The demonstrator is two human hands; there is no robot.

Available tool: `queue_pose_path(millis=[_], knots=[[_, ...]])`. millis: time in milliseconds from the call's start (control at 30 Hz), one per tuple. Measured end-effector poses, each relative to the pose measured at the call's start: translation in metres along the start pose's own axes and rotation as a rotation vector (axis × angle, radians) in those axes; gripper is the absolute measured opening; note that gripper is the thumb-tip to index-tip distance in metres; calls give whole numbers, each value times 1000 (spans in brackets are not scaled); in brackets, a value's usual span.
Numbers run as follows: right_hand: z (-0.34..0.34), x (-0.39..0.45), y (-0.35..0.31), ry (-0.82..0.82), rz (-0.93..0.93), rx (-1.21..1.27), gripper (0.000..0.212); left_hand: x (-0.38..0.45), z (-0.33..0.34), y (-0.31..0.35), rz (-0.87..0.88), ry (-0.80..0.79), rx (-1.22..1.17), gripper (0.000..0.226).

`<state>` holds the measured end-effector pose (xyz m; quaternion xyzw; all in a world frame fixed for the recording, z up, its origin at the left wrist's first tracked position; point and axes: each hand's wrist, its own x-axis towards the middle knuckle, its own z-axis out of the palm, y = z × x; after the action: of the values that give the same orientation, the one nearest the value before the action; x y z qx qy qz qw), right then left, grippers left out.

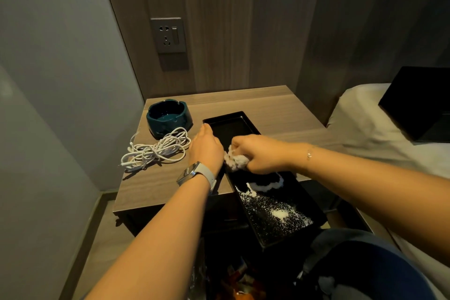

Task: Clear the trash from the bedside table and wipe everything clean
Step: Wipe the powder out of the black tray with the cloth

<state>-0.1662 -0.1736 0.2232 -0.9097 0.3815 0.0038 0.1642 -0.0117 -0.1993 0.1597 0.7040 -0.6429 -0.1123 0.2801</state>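
Head view, looking down on the bedside table (170, 187). Long black tray (280, 204) running from table centre out past the front edge toward 5 o'clock, near end hanging over a dark bag of trash (243, 280). Right hand (260, 153) fisted tight around a crumpled pale cloth (235, 161), pressed down mid-tray. White powder (275, 212) scattered over the near half, a curved ridge of it just below the cloth. Left hand (207, 146) gripping the tray's left rim, fingers curled over the edge, smartwatch (194, 174) on that wrist. At 9 o'clock of the hands, a tangled white cable (155, 151), close beside the left hand. At 11 o'clock, a teal ashtray (169, 117), touching the cable coil. Wall socket (168, 35) up at 12. Bed (379, 129) at 3 o'clock.
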Motion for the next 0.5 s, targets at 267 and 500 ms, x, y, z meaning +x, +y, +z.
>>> queue_pose_path(millis=[267, 500], knots=[[-20, -40, -3, -120, -104, -1, 9, 1, -1, 3, -41, -4, -28, 41], [-49, -53, 5, 172, 150, 120, 30, -5, -1, 8, 63, -10, 8, 46]])
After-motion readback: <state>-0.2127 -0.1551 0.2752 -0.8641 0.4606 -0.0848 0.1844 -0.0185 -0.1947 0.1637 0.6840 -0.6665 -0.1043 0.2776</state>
